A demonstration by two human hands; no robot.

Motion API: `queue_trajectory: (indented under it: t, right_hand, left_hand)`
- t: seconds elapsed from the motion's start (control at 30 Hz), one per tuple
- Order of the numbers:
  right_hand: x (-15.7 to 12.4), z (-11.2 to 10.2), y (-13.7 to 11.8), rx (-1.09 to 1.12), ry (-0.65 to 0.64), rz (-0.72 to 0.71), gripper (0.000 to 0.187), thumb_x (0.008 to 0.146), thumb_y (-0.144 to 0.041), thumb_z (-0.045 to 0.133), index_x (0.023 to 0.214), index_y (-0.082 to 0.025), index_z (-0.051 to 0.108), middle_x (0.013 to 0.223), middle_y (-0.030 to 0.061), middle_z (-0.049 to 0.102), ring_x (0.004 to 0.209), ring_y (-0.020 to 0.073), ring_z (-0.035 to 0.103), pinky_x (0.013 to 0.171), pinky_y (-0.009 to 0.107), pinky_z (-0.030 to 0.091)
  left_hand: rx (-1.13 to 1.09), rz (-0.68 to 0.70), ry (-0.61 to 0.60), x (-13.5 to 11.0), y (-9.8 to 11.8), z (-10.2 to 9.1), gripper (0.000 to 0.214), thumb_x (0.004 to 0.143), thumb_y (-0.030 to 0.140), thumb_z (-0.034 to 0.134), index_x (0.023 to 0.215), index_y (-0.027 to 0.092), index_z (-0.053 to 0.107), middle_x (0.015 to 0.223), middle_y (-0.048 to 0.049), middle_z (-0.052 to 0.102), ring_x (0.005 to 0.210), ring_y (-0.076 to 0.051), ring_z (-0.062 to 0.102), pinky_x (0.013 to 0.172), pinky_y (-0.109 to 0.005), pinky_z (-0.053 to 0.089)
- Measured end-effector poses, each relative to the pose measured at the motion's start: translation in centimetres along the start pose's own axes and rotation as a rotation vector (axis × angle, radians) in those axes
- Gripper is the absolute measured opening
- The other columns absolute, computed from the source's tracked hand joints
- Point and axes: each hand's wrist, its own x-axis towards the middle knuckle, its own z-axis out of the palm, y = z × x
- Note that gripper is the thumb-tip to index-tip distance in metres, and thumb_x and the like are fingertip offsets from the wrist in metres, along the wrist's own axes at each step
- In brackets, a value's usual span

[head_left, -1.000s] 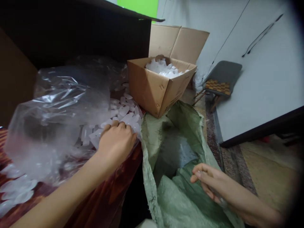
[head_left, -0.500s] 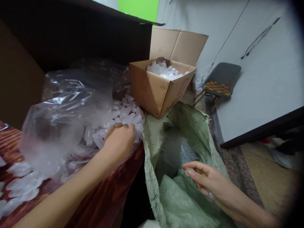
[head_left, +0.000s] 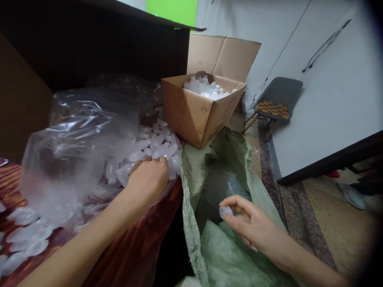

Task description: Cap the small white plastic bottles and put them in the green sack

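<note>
My left hand (head_left: pixel 149 177) lies palm down at the mouth of a clear plastic bag (head_left: pixel 80 143), its fingers curled into a heap of small translucent white plastic pieces (head_left: pixel 155 145). What the fingers hold is hidden. My right hand (head_left: pixel 249 225) hovers over the open green woven sack (head_left: pixel 223 171) and pinches one small clear plastic piece (head_left: pixel 225 211) between thumb and fingers.
The bag rests on a dark red patterned tabletop (head_left: pixel 131 251) with more white pieces (head_left: pixel 22 235) loose at the left. A tilted cardboard box (head_left: pixel 197 109) full of the same pieces stands behind. A small chair (head_left: pixel 277 101) sits by the white wall on the right.
My right hand has risen and moved left over the sack, now showing a clear piece at its fingertips. My left hand has stayed in the heap, fingers curling slightly.
</note>
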Motion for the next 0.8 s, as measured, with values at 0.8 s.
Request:
queue_trajectory:
  t: [0.8]
  right_hand:
    - [-3.5,-0.8,-2.9,-0.732,0.293,-1.038,0.024,0.094,-0.017,0.055,0.117,-0.020,0.053,0.103,0.0037,0.069,0.094,0.0116,0.066,0.081,0.020,0.053]
  left_hand:
    - [-1.291,0.391,-0.372,-4.1,5.6,-1.3,0.047,0.098,0.047,0.040,0.064,0.015,0.043,0.058,0.0052,0.036,0.054,-0.007,0.034,0.049,-0.021,0.027]
